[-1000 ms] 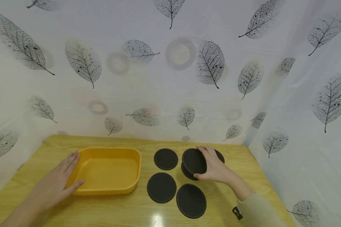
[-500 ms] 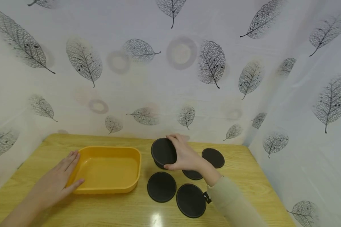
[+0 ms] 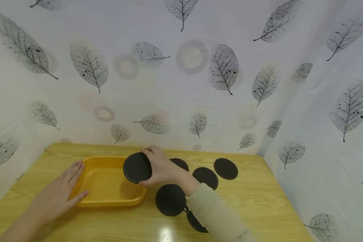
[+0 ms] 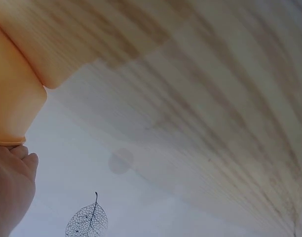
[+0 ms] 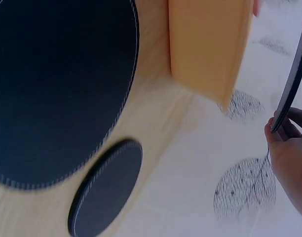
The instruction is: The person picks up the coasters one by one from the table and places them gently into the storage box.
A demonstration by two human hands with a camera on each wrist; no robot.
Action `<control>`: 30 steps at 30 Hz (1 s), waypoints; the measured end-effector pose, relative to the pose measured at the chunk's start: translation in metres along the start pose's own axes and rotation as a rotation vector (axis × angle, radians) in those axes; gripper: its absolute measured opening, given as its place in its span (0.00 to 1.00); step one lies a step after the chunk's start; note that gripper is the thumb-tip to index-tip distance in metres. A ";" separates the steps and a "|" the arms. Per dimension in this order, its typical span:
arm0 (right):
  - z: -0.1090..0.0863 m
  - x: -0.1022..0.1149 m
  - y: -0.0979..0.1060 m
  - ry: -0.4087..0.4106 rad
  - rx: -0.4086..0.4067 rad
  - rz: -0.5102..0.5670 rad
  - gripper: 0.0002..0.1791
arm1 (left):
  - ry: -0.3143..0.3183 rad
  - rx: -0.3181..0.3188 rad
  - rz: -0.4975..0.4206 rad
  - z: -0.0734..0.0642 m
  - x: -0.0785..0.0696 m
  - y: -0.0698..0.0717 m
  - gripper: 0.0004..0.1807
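My right hand (image 3: 164,168) pinches a round black coaster (image 3: 136,168) by its edge, thumb near and fingers far. The coaster is tilted and overlaps the right end of a yellow tray (image 3: 109,203) in the head view. Seen edge-on in the right wrist view, the held coaster (image 5: 291,79) is thin. My left hand (image 3: 58,191) rests against the tray's left side with fingers straight along the rim and the thumb over the near corner. In the left wrist view only some of its fingertips show, at the tray's edge (image 4: 15,113).
Several more black coasters lie flat right of the tray, among them a far-right coaster (image 3: 226,168), a middle one (image 3: 205,177) and a near-left one (image 3: 170,199). My right sleeve (image 3: 214,211) partly covers the nearest coaster (image 3: 196,222). A leaf-print curtain (image 3: 169,84) hangs behind the wooden table (image 3: 254,201).
My right hand has carried the coaster leftward, from over the right-hand coasters, past the far middle one, to the tray's right end. The left hand and tray stay put.
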State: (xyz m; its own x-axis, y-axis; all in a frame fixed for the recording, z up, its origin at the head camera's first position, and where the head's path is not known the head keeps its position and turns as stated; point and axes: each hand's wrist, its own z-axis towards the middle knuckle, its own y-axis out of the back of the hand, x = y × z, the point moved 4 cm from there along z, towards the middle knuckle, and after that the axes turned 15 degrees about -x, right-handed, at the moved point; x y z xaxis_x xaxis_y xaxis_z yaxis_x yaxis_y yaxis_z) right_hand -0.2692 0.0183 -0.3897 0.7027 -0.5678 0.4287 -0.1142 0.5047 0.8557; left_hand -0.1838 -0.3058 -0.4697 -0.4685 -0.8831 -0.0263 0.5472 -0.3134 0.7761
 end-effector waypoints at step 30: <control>0.027 0.029 -0.089 0.109 0.179 -0.463 0.59 | 0.022 0.044 -0.057 0.003 0.002 -0.003 0.51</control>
State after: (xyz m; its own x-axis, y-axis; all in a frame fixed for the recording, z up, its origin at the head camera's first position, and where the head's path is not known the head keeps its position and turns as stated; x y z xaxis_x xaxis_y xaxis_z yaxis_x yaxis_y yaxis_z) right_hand -0.2574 -0.0605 -0.4457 0.7761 -0.6298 -0.0319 0.1149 0.0916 0.9891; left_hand -0.1884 -0.3052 -0.4699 -0.4821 -0.8720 -0.0844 0.4893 -0.3480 0.7997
